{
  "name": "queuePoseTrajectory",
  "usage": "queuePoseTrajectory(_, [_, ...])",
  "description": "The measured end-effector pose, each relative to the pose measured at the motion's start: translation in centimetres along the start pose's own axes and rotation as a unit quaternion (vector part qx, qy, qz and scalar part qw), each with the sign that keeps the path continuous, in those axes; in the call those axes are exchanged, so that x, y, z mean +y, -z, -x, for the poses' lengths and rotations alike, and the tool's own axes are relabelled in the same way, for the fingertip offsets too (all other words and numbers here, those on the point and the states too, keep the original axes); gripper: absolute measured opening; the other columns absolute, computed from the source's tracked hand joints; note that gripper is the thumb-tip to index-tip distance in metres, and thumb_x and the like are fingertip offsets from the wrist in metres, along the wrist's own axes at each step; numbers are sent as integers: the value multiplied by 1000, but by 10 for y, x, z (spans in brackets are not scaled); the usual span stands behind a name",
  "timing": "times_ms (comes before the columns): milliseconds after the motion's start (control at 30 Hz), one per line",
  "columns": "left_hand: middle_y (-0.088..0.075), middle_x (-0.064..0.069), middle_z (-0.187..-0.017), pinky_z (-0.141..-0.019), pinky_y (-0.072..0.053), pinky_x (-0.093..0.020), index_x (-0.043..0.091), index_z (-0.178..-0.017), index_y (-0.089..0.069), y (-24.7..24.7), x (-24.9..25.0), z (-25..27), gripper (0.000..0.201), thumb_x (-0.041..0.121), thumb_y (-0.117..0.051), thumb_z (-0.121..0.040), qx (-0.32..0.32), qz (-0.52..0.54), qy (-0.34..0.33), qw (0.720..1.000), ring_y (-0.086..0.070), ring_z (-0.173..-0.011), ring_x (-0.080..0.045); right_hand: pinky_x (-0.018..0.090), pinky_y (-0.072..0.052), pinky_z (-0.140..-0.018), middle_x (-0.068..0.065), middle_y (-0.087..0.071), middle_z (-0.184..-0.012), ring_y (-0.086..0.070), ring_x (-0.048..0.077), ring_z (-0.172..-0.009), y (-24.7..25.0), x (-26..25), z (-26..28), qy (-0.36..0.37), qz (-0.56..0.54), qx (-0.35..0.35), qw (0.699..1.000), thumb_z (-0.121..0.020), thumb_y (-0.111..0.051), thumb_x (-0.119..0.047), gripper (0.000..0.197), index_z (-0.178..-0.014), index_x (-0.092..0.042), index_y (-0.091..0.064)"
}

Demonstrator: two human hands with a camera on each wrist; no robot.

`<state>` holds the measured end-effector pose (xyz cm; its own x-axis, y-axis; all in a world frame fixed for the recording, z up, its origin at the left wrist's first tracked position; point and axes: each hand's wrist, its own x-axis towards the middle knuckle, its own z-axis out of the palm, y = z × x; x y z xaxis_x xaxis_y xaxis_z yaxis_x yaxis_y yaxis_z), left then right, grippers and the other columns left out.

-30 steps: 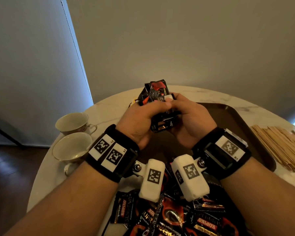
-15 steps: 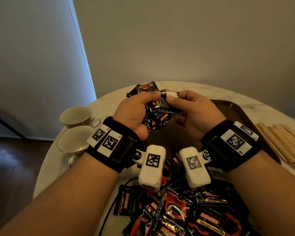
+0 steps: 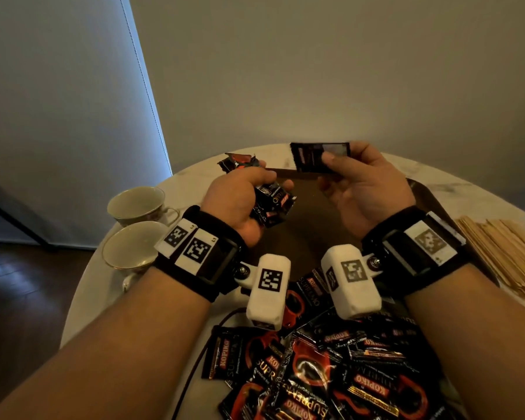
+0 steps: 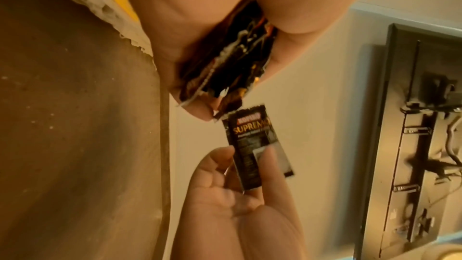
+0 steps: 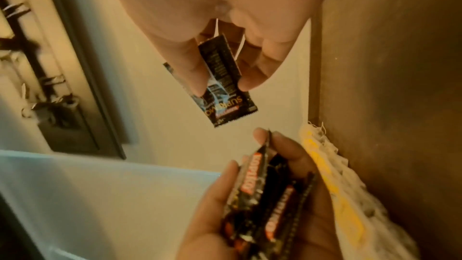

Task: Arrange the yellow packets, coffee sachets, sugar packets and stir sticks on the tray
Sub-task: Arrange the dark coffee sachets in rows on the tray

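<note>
My left hand (image 3: 249, 192) grips a bunch of black-and-red coffee sachets (image 3: 272, 201) above the brown tray (image 3: 309, 225). My right hand (image 3: 358, 183) pinches a single black coffee sachet (image 3: 320, 157) between thumb and fingers, held up a little apart from the bunch. The wrist views show the same: the bunch (image 4: 232, 54) in the left hand and the single sachet (image 5: 225, 84) in the right. Yellow packets (image 5: 332, 181) lie at the tray's far edge. Many more coffee sachets (image 3: 331, 374) are heaped on the table near me. Wooden stir sticks (image 3: 503, 253) lie right of the tray.
Two empty teacups (image 3: 134, 204) (image 3: 131, 253) stand at the left of the round marble table (image 3: 194, 183). A dark cable (image 3: 200, 359) runs across the table's near side. The floor drops away to the left.
My hands have come apart: the right hand has drawn one sachet out of the bunch and lifted it to the right. The left hand keeps the rest.
</note>
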<state>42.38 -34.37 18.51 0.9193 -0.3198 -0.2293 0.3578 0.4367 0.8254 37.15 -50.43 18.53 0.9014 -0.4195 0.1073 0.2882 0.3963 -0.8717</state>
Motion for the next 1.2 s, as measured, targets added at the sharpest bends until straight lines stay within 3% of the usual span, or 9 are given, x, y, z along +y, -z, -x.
queuePoseTrajectory(100, [-71, -13, -88, -70, -61, -44, 11, -105, -66, -2, -2, 1, 18, -2, -62, -93, 10, -19, -18, 1000, -74, -77, -30, 30, -48, -73, 9, -73, -100, -67, 19, -88, -4, 6, 3, 9, 102, -65, 993, -84, -69, 8, 22, -88, -13, -69])
queuePoseTrajectory(267, [-74, -23, -110, -88, -59, -51, 2, -118, -69, -4, 0, 11, 30, 19, -72, -93, -39, -12, -34, 999, -74, -96, -37, 39, -48, -96, 1, -72, -122, -63, 27, -120, -7, 8, 10, -3, 173, -129, 976, -81, -62, 3, 28, -95, -13, -80])
queuePoseTrajectory(367, [-71, -23, -106, -86, -58, -50, -1, -115, -70, -3, -2, 15, 28, 7, -73, -89, -85, -47, -37, 995, -71, -98, -39, 44, -48, -102, -3, -72, -121, -63, 22, -119, -7, 4, 10, -4, 171, -109, 979, -74, -61, -12, 30, -98, -13, -80])
queuePoseTrajectory(467, [-70, -31, -107, -77, -59, -49, -7, -115, -68, -3, -4, 16, 31, -8, -66, -84, -78, -74, -39, 993, -71, -98, -46, 43, -53, -97, 5, -68, -125, -65, 23, -116, -8, 4, 8, 20, 162, -90, 982, -87, -65, 2, 25, -102, -13, -78])
queuePoseTrajectory(633, [-69, -35, -117, -94, -55, -61, -12, -124, -62, -4, 0, 18, 59, -5, -72, -66, -54, -90, -8, 994, -70, -105, -53, 47, -60, -89, 21, -67, -125, -69, 37, -113, -2, 5, 2, -81, 70, -77, 991, -83, -69, 10, 54, -132, -10, -58])
queuePoseTrajectory(733, [-72, -32, -112, -95, -54, -65, -11, -121, -64, -5, 0, 19, 51, -10, -70, -71, -42, -109, 6, 993, -72, -100, -51, 53, -57, -96, 23, -69, -122, -70, 37, -108, 0, 3, 2, -109, 77, -56, 990, -85, -72, -3, 41, -125, 0, -61])
queuePoseTrajectory(867, [-74, -29, -103, -89, -57, -64, -9, -118, -67, -4, 1, 18, 46, -11, -70, -72, -32, -143, 16, 989, -73, -94, -48, 43, -62, -78, 18, -74, -113, -75, 32, -94, -4, 1, 6, -127, 63, -16, 990, -91, -71, -21, 30, -116, -4, -67])
queuePoseTrajectory(1033, [-75, -27, -96, -73, -63, -51, -7, -109, -68, -1, 1, 15, 31, -10, -69, -78, -20, -161, 22, 987, -76, -82, -42, 50, -59, -90, 12, -77, -110, -75, 32, -100, -5, 1, 4, -128, 36, 37, 990, -92, -71, -36, 38, -118, -9, -68])
queuePoseTrajectory(1200, [-75, -25, -108, -76, -61, -51, -4, -123, -62, 2, 2, 8, 50, -5, -72, -74, 17, -136, 19, 990, -76, -92, -43, 30, -59, -63, 6, -73, -95, -71, 20, -81, -3, 0, 7, -117, 71, 18, 990, -94, -71, -27, 25, -112, -11, -69])
